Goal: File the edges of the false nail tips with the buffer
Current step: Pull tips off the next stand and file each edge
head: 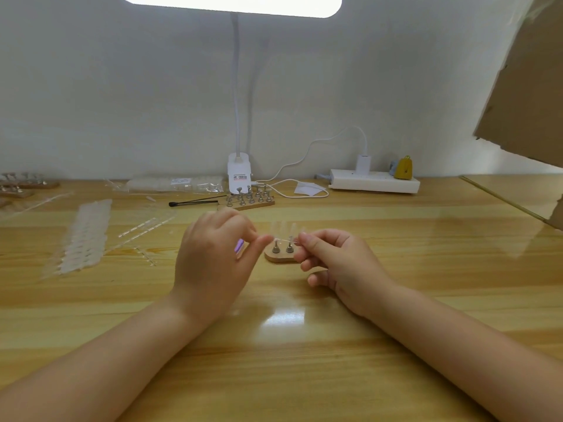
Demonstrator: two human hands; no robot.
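Nail tips (285, 230) stand on a small wooden stand (278, 257) mid-table, between both hands. Left hand (213, 257) pinches a purple buffer (239, 246); right hand (338, 263) pinches a thin clear strip. Filing progress cannot be judged; more tips wait far left.

White clamp lamp (239, 175) by the wall — power strip (374, 180) right, cardboard (527, 86) beyond

The lamp base (239, 174) and the plastic bag (176, 183) carry labels too blurred to read.
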